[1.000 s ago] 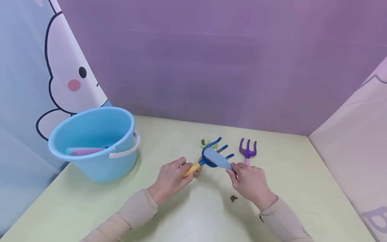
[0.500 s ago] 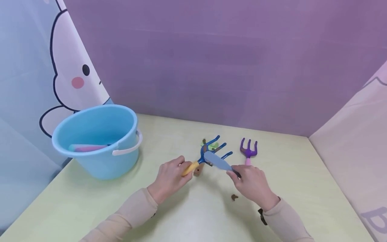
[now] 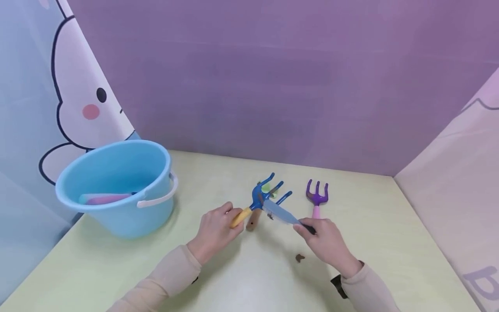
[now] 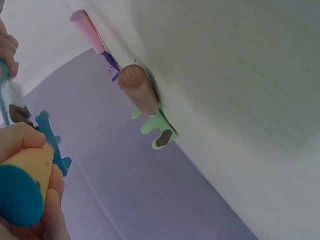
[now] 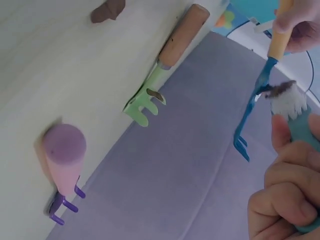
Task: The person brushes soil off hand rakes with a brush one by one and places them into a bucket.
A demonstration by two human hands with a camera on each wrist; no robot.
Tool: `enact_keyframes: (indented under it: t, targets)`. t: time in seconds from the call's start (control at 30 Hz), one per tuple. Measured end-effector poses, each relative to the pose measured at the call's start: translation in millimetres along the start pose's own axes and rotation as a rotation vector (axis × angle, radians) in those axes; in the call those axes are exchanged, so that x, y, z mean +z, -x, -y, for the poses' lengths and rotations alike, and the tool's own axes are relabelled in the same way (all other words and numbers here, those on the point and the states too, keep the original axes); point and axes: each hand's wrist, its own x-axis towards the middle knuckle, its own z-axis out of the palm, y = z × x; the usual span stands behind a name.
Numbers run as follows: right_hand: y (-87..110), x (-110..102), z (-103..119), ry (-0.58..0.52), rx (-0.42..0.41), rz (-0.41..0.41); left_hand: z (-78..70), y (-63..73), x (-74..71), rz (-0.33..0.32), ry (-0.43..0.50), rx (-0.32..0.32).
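My left hand (image 3: 216,227) grips the yellow handle of a small blue hand rake (image 3: 257,196), its tines pointing up and away. In my right hand (image 3: 325,240) is a scrub brush (image 3: 281,212) with a blue back and white bristles. Its bristles (image 5: 287,104) meet the base of the rake's tines, where a brown lump (image 5: 281,89) sits in the right wrist view. Below lies a green hand rake (image 5: 150,102) with a wooden handle, a brown patch on its tines. Further right, a purple hand rake (image 3: 318,198) with a pink handle lies on the table.
A light blue bucket (image 3: 128,219) with a white handle stands at the left, a pink and teal item (image 3: 105,198) inside. One brown scrap (image 3: 299,258) lies on the pale table (image 3: 390,242) before my right hand. Purple cloth (image 3: 292,86) rises behind.
The brush has slid down and right over the rake's base and tipped, so its bristle edge shows. The rake has shifted slightly left. Both hands keep their grips.
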Motion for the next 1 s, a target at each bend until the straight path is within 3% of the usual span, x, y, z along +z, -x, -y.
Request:
enact_keyframes:
  t: [0.13,0.3,0.5,0.7,0.9,1.0]
  targets:
    - [2.8,-1,0,-0.018,-0.01,-0.013,1.9,1.7,0.4,0.002,0.003,-0.006]
    - [-2.3,-2,1,-0.021,-0.008,-0.084,2.6,-0.7,-0.4,0.009,0.003,0.015]
    - [-6.2,5,3,0.059,-0.042,-0.166,-2.1,1.8,-3.2,0.04,-0.025,0.05]
    - [-6.7,23,3,0.255,-0.189,-0.34,-8.7,6.6,-2.1,0.039,-0.015,0.082]
    - [-9.1,38,0,0.501,-0.397,-0.581,-15.1,3.8,-4.6,-0.039,0.022,0.127]
    - [-10.5,42,2,0.579,-0.421,-0.613,-17.0,2.8,-6.2,-0.059,0.016,0.135]
